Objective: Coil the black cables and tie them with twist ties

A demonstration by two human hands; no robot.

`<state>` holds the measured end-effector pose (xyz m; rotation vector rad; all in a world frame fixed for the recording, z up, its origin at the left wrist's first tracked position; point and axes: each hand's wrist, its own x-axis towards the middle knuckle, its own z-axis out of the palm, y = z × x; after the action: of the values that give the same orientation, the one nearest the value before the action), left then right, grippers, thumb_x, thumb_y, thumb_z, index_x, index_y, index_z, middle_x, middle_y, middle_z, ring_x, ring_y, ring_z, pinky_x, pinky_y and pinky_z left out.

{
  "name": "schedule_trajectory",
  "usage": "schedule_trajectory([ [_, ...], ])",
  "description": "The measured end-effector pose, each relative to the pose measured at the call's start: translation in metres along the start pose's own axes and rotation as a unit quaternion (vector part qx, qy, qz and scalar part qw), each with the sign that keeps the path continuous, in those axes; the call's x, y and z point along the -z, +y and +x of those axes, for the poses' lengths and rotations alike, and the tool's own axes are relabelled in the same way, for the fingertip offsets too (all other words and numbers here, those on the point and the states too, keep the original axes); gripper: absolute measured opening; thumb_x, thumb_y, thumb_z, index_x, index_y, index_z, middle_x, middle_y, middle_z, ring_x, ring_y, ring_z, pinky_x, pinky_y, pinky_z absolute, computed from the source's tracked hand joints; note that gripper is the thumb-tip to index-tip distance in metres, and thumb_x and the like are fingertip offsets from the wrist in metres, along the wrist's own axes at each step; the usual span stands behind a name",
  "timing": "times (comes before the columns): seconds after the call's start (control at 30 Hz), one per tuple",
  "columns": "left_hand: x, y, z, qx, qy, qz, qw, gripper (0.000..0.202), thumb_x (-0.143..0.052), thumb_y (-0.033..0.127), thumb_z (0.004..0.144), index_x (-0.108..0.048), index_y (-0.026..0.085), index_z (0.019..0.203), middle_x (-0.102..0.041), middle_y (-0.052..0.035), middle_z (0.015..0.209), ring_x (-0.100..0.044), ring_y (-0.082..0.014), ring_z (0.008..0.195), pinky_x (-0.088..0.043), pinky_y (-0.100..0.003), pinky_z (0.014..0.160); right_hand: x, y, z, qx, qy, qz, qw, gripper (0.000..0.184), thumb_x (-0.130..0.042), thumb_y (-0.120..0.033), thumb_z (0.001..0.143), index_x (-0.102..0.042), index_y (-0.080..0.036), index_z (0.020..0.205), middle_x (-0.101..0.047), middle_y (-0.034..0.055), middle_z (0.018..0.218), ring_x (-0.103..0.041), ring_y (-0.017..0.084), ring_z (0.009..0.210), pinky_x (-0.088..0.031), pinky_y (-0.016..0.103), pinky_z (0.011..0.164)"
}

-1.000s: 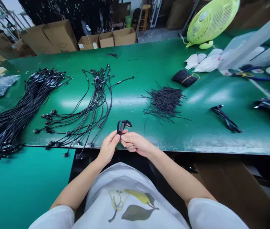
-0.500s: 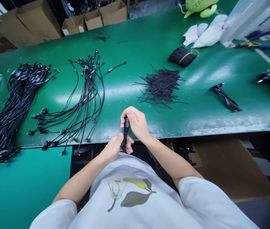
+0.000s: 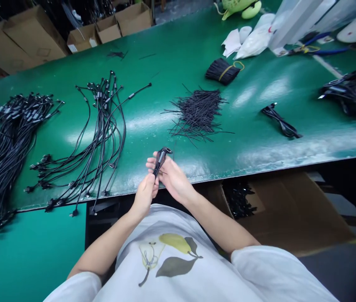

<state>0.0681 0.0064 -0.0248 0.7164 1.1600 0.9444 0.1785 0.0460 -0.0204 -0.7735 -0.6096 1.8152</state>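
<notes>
A coiled black cable (image 3: 160,158) stands tilted between my hands just in front of the table edge, its connector end uppermost. My left hand (image 3: 144,193) pinches the lower part of the coil between thumb and fingers. Palm turned up, my right hand (image 3: 177,179) lies behind and beside the coil, its fingers stretched out and apart against the cable's back. A thin dark tie end pokes out near the coil's middle; how it goes round the cable is hard to make out. Beyond my hands lies a loose heap of short black ties (image 3: 198,112).
Unwound cables (image 3: 102,126) spread to the left, beside a thicker cable pile (image 3: 11,138). A banded tie bundle (image 3: 222,71) sits behind the heap. Rightward are one coiled cable (image 3: 280,121), more coiled cables (image 3: 354,94) and blue-handled pliers (image 3: 325,51). An open carton (image 3: 287,218) stands below the table.
My right hand has opened from around the coil's top, uncovering the connector. The coil has risen and tilted, with my left hand still on its lower part. The view has shifted right.
</notes>
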Motion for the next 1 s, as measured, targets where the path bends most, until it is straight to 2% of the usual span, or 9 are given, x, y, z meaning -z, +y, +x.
schedule_trajectory([
  [0.23,-0.014,0.008,-0.003,0.140,-0.142,-0.096,0.975,0.051,-0.061,0.067,0.077,-0.042,0.019,0.072,-0.020,0.0119,0.051,-0.009,-0.0025,0.039,-0.009,-0.015,0.035,0.028,-0.004,-0.006,-0.056,-0.194,-0.065,0.977,0.048,-0.066,-0.062,0.077,-0.068,-0.017,0.094,-0.067,0.0090,0.112,-0.062,0.021,0.106,-0.047,0.035,0.096],
  [0.3,-0.018,0.006,-0.006,0.141,-0.131,-0.095,0.977,0.051,-0.058,0.068,0.078,-0.042,0.020,0.074,-0.021,0.0117,0.051,-0.010,-0.0026,0.039,-0.010,-0.015,0.035,0.028,-0.007,-0.004,-0.057,-0.208,-0.097,0.972,0.042,-0.068,-0.056,0.078,-0.068,-0.016,0.090,-0.069,0.0086,0.106,-0.064,0.020,0.101,-0.048,0.033,0.092],
  [0.43,-0.016,0.001,-0.003,0.027,-0.021,0.008,0.999,0.049,-0.052,0.067,0.082,-0.047,0.019,0.085,-0.027,0.0102,0.054,-0.019,-0.0037,0.040,-0.014,-0.016,0.038,0.019,-0.003,-0.006,-0.021,-0.120,-0.188,0.975,0.034,-0.058,-0.045,0.087,-0.063,-0.017,0.104,-0.068,0.0084,0.110,-0.063,0.016,0.096,-0.052,0.025,0.075],
  [0.57,-0.011,0.003,0.002,-0.031,-0.058,0.154,0.986,0.042,-0.050,0.055,0.090,-0.052,0.019,0.110,-0.041,0.0055,0.064,-0.037,-0.0085,0.050,-0.030,-0.020,0.046,0.019,0.004,-0.005,-0.031,-0.039,-0.165,0.985,0.037,-0.047,-0.047,0.092,-0.054,-0.018,0.115,-0.069,0.0073,0.101,-0.061,0.012,0.070,-0.048,0.021,0.053],
  [0.67,-0.006,0.008,0.001,-0.066,-0.101,0.269,0.956,0.038,-0.050,0.043,0.092,-0.053,0.019,0.122,-0.061,-0.0050,0.093,-0.055,-0.0148,0.075,-0.045,-0.026,0.070,0.047,-0.011,0.004,-0.011,0.003,-0.156,0.988,0.038,-0.044,-0.043,0.093,-0.049,-0.018,0.121,-0.066,0.0044,0.090,-0.061,0.011,0.067,-0.050,0.022,0.059],
  [0.73,0.005,0.011,-0.002,-0.085,-0.108,0.341,0.930,0.037,-0.049,0.039,0.093,-0.055,0.021,0.124,-0.062,-0.0087,0.115,-0.058,-0.0191,0.095,-0.043,-0.031,0.088,0.082,-0.038,0.009,0.054,0.059,-0.250,0.965,0.036,-0.040,-0.042,0.095,-0.051,-0.017,0.119,-0.061,0.0030,0.085,-0.058,0.010,0.062,-0.050,0.024,0.062],
  [0.8,0.024,0.012,-0.006,-0.111,-0.081,0.400,0.906,0.033,-0.047,0.041,0.093,-0.060,0.023,0.118,-0.062,-0.0076,0.120,-0.058,-0.0216,0.105,-0.039,-0.033,0.098,0.127,-0.075,0.010,0.138,0.168,-0.434,0.874,0.035,-0.036,-0.039,0.097,-0.054,-0.017,0.117,-0.058,0.0046,0.087,-0.055,0.011,0.060,-0.049,0.025,0.063],
  [0.93,0.074,0.011,-0.017,-0.138,0.038,0.475,0.868,0.034,-0.044,0.048,0.092,-0.062,0.026,0.111,-0.063,-0.0051,0.121,-0.059,-0.0248,0.108,-0.044,-0.037,0.093,0.212,-0.147,0.007,0.201,0.358,-0.755,0.512,0.036,-0.036,-0.024,0.096,-0.059,-0.013,0.121,-0.057,0.0155,0.102,-0.057,0.023,0.087,-0.046,0.036,0.080],
  [1.0,0.095,0.011,-0.023,-0.159,0.100,0.523,0.831,0.035,-0.042,0.047,0.092,-0.061,0.025,0.112,-0.063,-0.0064,0.120,-0.060,-0.0268,0.107,-0.046,-0.039,0.091,0.240,-0.170,0.009,0.189,0.369,-0.796,0.441,0.036,-0.038,-0.020,0.093,-0.060,-0.010,0.120,-0.058,0.0202,0.109,-0.054,0.029,0.098,-0.044,0.042,0.086],
])
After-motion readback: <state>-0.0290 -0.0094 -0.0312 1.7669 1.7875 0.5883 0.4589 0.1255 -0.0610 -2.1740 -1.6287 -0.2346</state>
